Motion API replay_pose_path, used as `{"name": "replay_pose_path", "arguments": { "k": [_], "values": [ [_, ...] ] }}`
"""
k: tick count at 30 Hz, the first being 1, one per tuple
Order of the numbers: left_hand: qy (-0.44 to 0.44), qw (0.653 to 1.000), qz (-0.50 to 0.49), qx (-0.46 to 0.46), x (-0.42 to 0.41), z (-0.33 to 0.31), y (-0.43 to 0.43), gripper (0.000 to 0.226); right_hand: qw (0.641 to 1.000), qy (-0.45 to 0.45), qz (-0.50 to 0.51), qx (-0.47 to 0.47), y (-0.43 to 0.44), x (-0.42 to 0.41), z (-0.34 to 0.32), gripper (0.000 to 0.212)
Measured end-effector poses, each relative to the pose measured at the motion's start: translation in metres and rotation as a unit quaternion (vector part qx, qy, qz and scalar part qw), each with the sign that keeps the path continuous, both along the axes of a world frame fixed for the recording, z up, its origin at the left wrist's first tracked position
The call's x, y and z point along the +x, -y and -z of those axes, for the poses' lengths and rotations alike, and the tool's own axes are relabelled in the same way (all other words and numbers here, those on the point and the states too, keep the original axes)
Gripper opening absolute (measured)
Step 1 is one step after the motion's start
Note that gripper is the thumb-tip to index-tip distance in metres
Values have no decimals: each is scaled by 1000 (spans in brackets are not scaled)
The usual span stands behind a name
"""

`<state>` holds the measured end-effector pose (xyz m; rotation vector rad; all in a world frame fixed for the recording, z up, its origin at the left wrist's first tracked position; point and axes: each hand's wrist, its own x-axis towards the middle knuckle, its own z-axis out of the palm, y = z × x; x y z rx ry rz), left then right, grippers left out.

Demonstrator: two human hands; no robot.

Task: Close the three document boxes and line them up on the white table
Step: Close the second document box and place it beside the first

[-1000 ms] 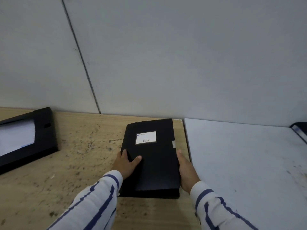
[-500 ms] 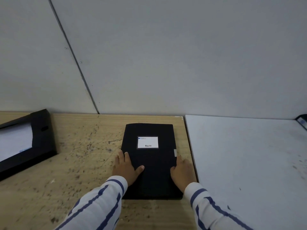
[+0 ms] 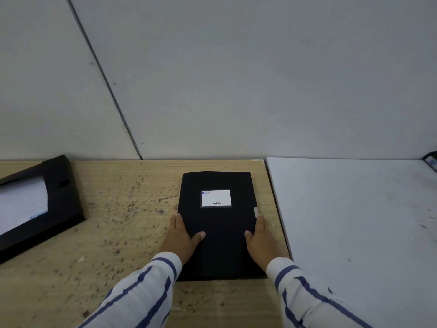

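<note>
A black document box (image 3: 220, 223) with a white label lies flat and closed on the wooden table (image 3: 113, 233), close to its right edge. My left hand (image 3: 183, 237) grips the box's left side, thumb on the lid. On the opposite side my right hand (image 3: 261, 240) holds the box the same way. A second black document box (image 3: 56, 200) lies open at the far left, white paper showing inside. A corner of a third box (image 3: 430, 160) shows at the far right edge, on the white table (image 3: 354, 221).
A grey panelled wall (image 3: 236, 79) stands right behind both tables. The white table adjoins the wooden one on the right, with a narrow seam between them. Dark specks mark the wooden top.
The box's lid has gone down flat and the box now lies straight. Both hands have settled on its two long sides.
</note>
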<state>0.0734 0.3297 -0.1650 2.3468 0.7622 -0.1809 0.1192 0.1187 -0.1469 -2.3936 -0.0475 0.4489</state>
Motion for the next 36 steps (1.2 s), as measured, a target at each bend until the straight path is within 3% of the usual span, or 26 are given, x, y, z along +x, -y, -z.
{"name": "replay_pose_path", "arguments": {
  "k": [7, 15, 21, 28, 36],
  "values": [
    [65, 989, -60, -118, -21, 6, -8, 60, 995, -17, 76, 68, 8, -21, 1, 37],
    [91, 986, -55, -132, -16, 3, -1, 61, 987, -36, 96, 121, 16, -25, -5, 38],
    [100, 985, -14, -140, 10, -12, 31, 60, 987, -16, 117, 108, 53, -10, -20, 39],
    [109, 981, 23, -157, 54, -18, 121, 54, 983, -11, 151, 107, 145, 24, -26, 31],
    [102, 978, -3, -181, 106, -10, 285, 53, 985, -20, 146, 94, 304, 89, -23, 31]
  ]
}}
